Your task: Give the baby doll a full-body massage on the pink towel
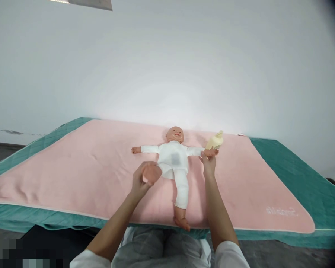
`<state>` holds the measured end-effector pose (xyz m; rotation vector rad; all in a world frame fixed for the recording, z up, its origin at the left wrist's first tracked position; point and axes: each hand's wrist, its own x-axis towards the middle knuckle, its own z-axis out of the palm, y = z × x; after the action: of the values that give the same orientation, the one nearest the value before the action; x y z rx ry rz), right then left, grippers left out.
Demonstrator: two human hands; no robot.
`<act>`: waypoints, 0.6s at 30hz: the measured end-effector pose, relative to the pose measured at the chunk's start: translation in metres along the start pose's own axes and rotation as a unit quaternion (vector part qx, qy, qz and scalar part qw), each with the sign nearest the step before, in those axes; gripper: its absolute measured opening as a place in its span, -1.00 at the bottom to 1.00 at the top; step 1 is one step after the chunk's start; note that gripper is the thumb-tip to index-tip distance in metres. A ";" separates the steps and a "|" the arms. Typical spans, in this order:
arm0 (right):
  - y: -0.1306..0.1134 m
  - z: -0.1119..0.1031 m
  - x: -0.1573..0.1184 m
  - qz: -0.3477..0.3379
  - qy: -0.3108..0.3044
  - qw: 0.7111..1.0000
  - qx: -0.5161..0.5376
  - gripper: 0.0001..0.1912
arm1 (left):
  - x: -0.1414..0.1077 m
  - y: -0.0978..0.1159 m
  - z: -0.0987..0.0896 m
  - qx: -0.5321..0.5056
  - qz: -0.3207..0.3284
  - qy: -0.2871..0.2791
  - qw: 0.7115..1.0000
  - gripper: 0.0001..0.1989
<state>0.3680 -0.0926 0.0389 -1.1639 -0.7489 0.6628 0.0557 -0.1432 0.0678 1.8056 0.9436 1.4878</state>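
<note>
Wall (167, 74) glowing brightest mid-frame, dimming toward corners. Doll (173, 154) casting soft shadows on blanket (86, 160). Right-hand corners going black. Pixel blocks (5, 254) covering bottom-left corner. Lettering (281, 211) looking soft, barely reading.

Pretty sure this is some kind of baby-care practice room, tbh. The giveaway is the doll (173, 149), baby-sized and in white clothes, laid out on a pink blanket (100, 163) with a pump bottle (216, 141) right by its arm. All that sits on a wide bench (301, 167) under a teal cover (25, 216), pushed up against a plain pale wall (167, 67). The wall has a dark scuff (12, 132) low on the left, the floor (268, 257) is hard-looking grey, and the whole thing feels more classroom than nursery. Could be a spare room at home though, can't rule it out.
</note>
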 end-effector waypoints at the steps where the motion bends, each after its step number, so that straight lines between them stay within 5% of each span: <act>1: -0.003 0.003 -0.003 -0.012 -0.011 1.000 -0.017 -0.32 | 0.016 0.004 0.004 0.005 0.002 0.010 1.000 -0.49; 3: -0.010 0.009 -0.012 -0.055 -0.055 0.995 -0.070 -0.34 | 0.049 0.012 0.014 0.049 -0.018 0.023 0.998 -0.52; 8: -0.021 0.024 -0.039 -0.173 -0.168 0.950 -0.198 -0.58 | 0.105 0.019 0.048 0.115 -0.060 -0.065 0.989 -0.52; 12: -0.018 0.033 -0.053 -0.278 -0.233 0.875 -0.320 -0.60 | 0.116 0.003 0.076 0.159 -0.045 -0.158 0.974 -0.48; 18: -0.010 0.037 -0.060 -0.296 -0.268 0.809 -0.432 -0.52 | 0.116 -0.017 0.091 0.243 -0.056 -0.189 0.950 -0.50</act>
<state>0.3035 -0.1226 0.0462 -1.4399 -1.9463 0.0627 0.1561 -0.0387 0.1011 2.2319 1.2586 0.8327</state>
